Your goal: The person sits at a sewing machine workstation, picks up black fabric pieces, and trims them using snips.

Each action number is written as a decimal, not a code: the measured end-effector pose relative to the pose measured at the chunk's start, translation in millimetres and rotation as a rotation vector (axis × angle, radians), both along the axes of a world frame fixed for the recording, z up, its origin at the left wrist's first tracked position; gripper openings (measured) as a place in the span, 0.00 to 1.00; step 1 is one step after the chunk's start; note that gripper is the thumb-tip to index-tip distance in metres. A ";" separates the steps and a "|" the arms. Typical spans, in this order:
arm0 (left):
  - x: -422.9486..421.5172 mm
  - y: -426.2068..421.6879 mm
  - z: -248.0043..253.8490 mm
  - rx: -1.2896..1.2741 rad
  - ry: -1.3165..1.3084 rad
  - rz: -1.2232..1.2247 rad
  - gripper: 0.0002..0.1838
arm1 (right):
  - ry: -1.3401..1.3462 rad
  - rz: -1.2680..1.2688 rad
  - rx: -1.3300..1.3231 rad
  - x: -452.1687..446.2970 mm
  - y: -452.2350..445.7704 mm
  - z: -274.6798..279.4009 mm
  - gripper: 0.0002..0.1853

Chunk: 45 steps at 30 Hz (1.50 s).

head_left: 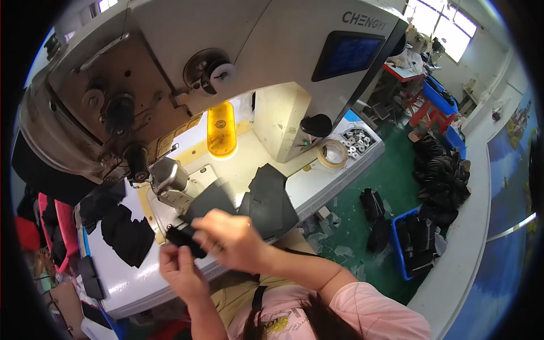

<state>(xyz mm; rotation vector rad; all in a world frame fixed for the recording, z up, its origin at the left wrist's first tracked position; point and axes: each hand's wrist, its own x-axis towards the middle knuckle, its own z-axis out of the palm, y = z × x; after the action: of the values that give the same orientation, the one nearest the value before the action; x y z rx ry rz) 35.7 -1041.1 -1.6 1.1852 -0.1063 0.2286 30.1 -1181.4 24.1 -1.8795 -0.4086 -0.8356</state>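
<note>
A small dark piece of black material (186,238) is between my two hands, in front of the sewing machine's presser foot area (173,195). My left hand (184,273) pinches its near lower edge between thumb and fingers. My right hand (235,241), slightly blurred, has its fingers curled onto the piece's right side. Just beyond my right hand lie flat dark grey cut panels (212,203) and a stack of black panels (269,201). Crumpled black fabric pieces (129,235) rest on the table to the left of my left hand.
The large sewing machine (272,39) arches over the white table (133,289). A tape roll (332,153) and a tray of bobbins (358,141) sit at the table's right end. Black bundles (439,175) and a blue crate (398,238) stand on the green floor.
</note>
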 end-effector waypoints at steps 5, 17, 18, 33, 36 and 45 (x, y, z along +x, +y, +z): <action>-4.2 -4.2 1.4 -0.011 -0.018 -0.079 0.04 | -0.009 -0.017 0.006 -6.1 19.4 -15.7 0.13; -2.6 -9.6 10.8 -0.020 0.022 -0.135 0.04 | -0.072 -0.046 -0.039 -1.0 13.1 -17.3 0.13; -2.1 -10.2 12.2 -0.012 0.023 -0.130 0.04 | -0.068 -0.040 -0.045 -0.5 12.2 -17.7 0.14; -0.9 -8.4 6.3 -0.154 0.025 -0.063 0.04 | 0.006 0.012 0.229 1.9 7.3 -12.4 0.08; 8.5 17.9 -10.8 -0.237 -0.007 -0.017 0.11 | 0.215 -0.161 0.373 4.2 -32.1 0.6 0.07; 19.4 37.8 -0.6 -0.317 -0.022 -0.014 0.09 | 0.330 -0.330 0.639 -42.3 -120.0 43.6 0.12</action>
<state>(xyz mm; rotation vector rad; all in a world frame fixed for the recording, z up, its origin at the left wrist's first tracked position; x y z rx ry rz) 55.1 -1003.3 -2.2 0.8670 -0.0935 0.2368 -12.2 -1301.4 67.6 -1.4496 0.3523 -0.7351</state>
